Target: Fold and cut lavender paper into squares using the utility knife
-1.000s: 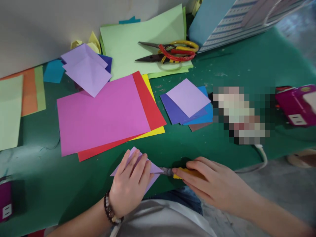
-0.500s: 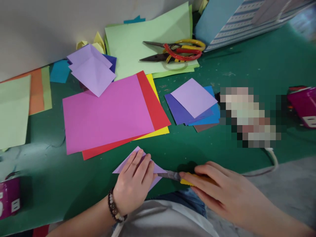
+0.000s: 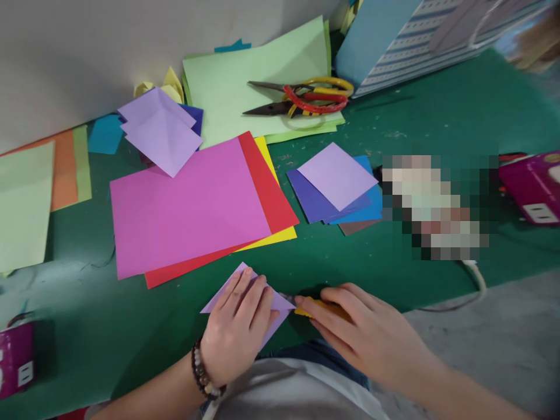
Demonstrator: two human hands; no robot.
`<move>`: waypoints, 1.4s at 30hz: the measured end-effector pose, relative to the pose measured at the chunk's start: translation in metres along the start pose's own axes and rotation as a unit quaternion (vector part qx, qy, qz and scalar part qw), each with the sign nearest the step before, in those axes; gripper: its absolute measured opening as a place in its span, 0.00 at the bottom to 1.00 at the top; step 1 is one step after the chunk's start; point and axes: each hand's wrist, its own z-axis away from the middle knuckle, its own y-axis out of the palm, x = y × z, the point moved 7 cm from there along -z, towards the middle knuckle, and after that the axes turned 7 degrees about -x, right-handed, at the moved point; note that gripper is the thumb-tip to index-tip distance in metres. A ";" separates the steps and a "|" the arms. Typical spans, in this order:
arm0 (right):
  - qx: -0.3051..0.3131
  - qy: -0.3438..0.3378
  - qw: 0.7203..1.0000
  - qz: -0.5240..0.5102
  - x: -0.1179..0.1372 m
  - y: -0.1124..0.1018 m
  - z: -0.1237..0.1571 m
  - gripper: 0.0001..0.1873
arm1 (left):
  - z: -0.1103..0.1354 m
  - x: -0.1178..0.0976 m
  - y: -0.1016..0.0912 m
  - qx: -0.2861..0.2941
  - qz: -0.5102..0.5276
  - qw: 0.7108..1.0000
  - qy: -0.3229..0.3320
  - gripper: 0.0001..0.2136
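Observation:
My left hand (image 3: 240,326) lies flat with fingers stretched over a folded lilac paper square (image 3: 227,294), pressing it on the green table. The paper's right corner sticks out past my fingers, and a lower flap shows below them. In my right hand (image 3: 363,326) is a yellow-handled utility knife (image 3: 321,309), gripped by thumb and fingers. Its grey front end meets the paper's right corner. Most of the blade is hidden by the paper, so I cannot tell exactly how deep it sits in the fold.
Ahead lie magenta, red and yellow sheets (image 3: 188,216). Small lilac and blue squares (image 3: 336,175) sit to their right, more lilac squares (image 3: 161,131) behind. Pliers and scissors (image 3: 301,98) rest on pale green sheets (image 3: 210,76). Purple boxes (image 3: 531,192) stand at both sides; a blurred-out object (image 3: 431,204) lies right.
My right hand has moved left with the utility knife, closer to my left hand. Less of the grey blade end shows. The left hand stays on the paper; the view has shifted slightly.

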 end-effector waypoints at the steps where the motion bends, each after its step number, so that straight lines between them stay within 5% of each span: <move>1: -0.003 0.004 1.000 0.009 0.001 0.002 0.001 0.18 | 0.001 0.001 0.000 0.003 0.002 1.000 -0.001 0.12; 15: 0.004 0.041 0.999 0.001 0.000 -0.001 0.000 0.17 | 0.018 0.005 0.015 0.127 -0.047 0.991 0.008 0.19; 42: 0.002 0.029 1.000 -0.009 -0.015 -0.008 0.008 0.15 | 0.024 0.005 0.019 0.116 -0.042 0.992 0.007 0.20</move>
